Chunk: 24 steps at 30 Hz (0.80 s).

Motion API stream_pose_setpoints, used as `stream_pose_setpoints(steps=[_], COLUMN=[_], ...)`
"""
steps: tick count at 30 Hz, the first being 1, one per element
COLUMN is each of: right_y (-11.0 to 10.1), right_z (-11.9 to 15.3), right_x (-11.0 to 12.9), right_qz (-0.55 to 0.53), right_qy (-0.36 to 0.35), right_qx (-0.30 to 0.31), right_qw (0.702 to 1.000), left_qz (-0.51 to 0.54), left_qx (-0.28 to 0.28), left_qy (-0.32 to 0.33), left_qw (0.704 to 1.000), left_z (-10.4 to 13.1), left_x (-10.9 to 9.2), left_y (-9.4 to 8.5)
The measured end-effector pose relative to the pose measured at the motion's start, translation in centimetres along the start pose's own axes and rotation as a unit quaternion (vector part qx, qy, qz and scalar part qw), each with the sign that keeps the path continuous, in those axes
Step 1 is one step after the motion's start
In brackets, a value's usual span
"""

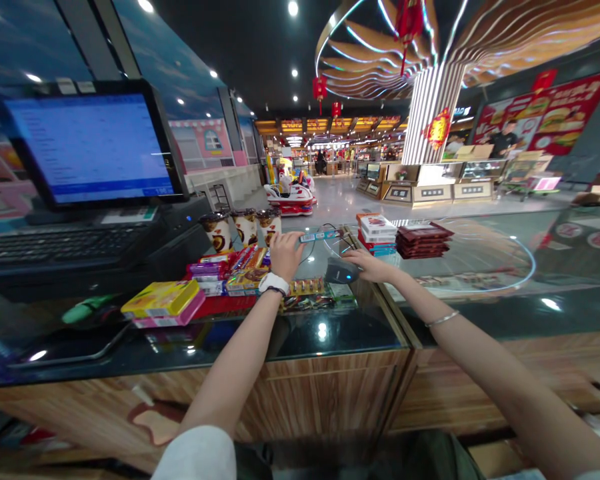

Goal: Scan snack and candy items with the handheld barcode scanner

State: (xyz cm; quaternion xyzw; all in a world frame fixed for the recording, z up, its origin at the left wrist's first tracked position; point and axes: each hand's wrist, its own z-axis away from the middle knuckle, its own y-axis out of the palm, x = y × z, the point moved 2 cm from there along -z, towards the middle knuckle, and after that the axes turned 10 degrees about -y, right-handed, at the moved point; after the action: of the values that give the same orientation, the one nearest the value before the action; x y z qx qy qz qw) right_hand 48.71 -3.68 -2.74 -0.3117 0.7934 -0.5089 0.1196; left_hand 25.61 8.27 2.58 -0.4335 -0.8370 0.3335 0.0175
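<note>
Between the hands, blue packet, gripped by left

I'm looking into a shop: counter with monitor and keyboard left, stacked packets right, burger poster far right.

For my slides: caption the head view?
Left hand holding a blue pack, right hand at a black device, over a counter.

Glossy countertop, wood-grained cabinet, plastic scanner
</note>
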Motion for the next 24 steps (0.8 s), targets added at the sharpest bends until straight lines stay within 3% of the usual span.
stream_pose_setpoints(steps=[7, 11, 14, 18, 24], right_y=[-1.9, -2.8, -3.5, -4.6, -5.1], right_z=[-0.7, -0.7, -0.6, -0.3, -0.3], right_x=[1.6, 2.2, 2.5, 3.2, 4.1], right_qz=[-0.093, -0.156, -0.215, -0.278, -0.249], right_qy=[0.012, 0.094, 0.145, 0.173, 0.2], right_qx=[-0.179, -0.288, -0.335, -0.34, -0.249], right_qw=[0.979, 0.94, 0.906, 0.882, 0.914], left_qz=[-0.001, 0.0, -0.001, -0.001, -0.009], left_qx=[-0.008, -0.013, -0.016, -0.011, -0.005], left_qy=[-0.012, -0.008, -0.008, -0.011, -0.033], left_qw=[1.0, 1.0, 1.0, 1.0, 0.999], left_z=[-0.1, -0.1, -0.1, -0.1, 0.0], left_x=[-0.1, 0.0, 0.1, 0.1, -0.2], left_y=[-0.4, -0.2, -0.1, -0.1, -0.5])
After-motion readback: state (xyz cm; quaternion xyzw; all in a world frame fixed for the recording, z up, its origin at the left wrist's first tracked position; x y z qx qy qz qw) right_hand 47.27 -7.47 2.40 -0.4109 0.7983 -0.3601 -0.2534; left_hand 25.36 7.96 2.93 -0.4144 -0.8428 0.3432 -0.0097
